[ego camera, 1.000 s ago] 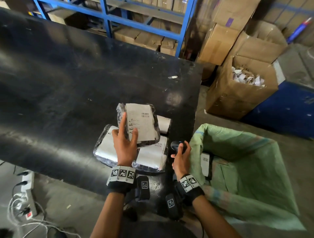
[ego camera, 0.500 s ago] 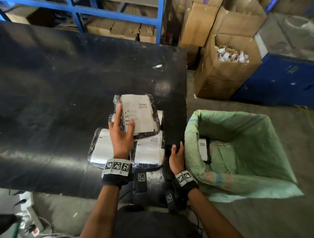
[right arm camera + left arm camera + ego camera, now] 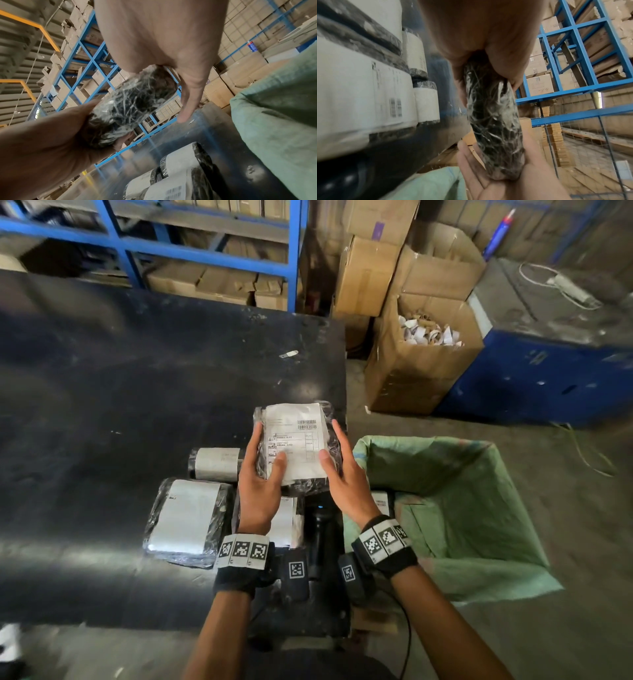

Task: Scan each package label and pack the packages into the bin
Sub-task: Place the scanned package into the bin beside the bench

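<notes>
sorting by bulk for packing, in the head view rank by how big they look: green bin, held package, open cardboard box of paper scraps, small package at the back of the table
1. green bin
2. open cardboard box: farther off, so its rank is unsure
3. held package, gripped by left hand and right hand: raised nearer the camera
4. small package

Black wristbands (image 3: pixel 244 575) carrying white square-coded marker tags wrap both bare forearms, each with a small black camera.

Right hand (image 3: pixel 163 47) and left hand (image 3: pixel 51 142) hold one plastic-wrapped dark package (image 3: pixel 130 106) between them, above the black counter (image 3: pixel 197 135). Labelled packages (image 3: pixel 180 175) lie below. Green bin liner (image 3: pixel 274 115) at right. Blue shelving (image 3: pixel 82 60) with cartons behind.
</notes>
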`<action>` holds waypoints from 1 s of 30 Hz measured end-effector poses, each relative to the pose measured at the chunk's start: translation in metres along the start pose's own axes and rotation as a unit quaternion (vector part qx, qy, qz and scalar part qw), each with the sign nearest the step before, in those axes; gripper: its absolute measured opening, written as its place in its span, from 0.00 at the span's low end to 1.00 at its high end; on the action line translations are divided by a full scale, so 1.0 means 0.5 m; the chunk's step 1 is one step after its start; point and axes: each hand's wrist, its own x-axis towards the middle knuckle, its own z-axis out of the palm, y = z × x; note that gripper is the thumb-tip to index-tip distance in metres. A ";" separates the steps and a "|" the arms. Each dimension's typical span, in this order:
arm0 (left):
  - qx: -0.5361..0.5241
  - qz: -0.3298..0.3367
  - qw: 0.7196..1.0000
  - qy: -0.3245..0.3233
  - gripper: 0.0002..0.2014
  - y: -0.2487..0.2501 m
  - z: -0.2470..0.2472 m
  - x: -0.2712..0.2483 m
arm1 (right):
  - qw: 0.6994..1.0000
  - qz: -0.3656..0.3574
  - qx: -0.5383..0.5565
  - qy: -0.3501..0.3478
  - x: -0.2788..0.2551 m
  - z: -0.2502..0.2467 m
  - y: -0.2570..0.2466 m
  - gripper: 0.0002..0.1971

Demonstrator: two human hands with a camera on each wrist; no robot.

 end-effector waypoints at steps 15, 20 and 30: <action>-0.027 0.001 0.997 -0.078 0.31 0.029 0.224 -0.069 | 0.998 -0.039 0.017 0.047 -0.037 -0.226 0.082 0.26; 0.160 -0.050 0.974 -0.153 0.30 -0.013 0.297 -0.101 | 0.999 0.000 -0.005 0.038 -0.038 -0.341 0.164 0.25; 0.552 0.033 0.810 -0.197 0.36 -0.203 0.372 -0.187 | 0.924 0.230 -0.272 -0.136 0.103 -0.513 0.419 0.30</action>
